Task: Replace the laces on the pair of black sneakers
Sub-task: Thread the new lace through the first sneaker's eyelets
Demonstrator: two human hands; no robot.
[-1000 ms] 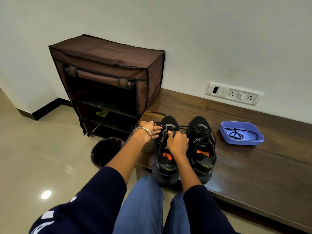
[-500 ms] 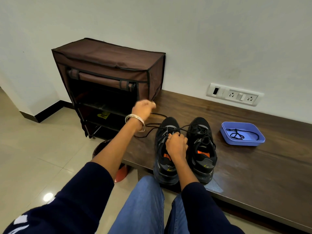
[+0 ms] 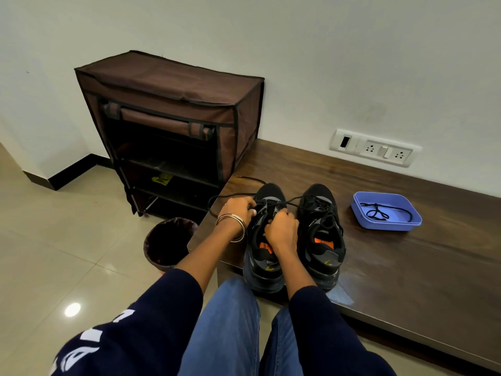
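Two black sneakers with orange insoles stand side by side on the dark wooden bench (image 3: 406,267), toes to the wall. My left hand (image 3: 238,208), bangles on its wrist, pinches the black lace (image 3: 238,196) at the left side of the left sneaker (image 3: 264,256). My right hand (image 3: 280,226) rests on that sneaker's tongue, fingers curled on the lace near the eyelets. Loose lace trails left over the bench edge and right toward the other shoe. The right sneaker (image 3: 322,240) is laced, and no hand touches it.
A blue plastic tray (image 3: 387,223) holding another black lace (image 3: 376,211) sits on the bench right of the shoes. A brown fabric shoe rack (image 3: 173,104) stands at the bench's left end, a dark bin (image 3: 168,242) on the floor below. Wall sockets (image 3: 376,150) behind.
My left hand, which had pulled the lace up and out to the left, has come back down to the left sneaker's side. My right hand stayed on the tongue.
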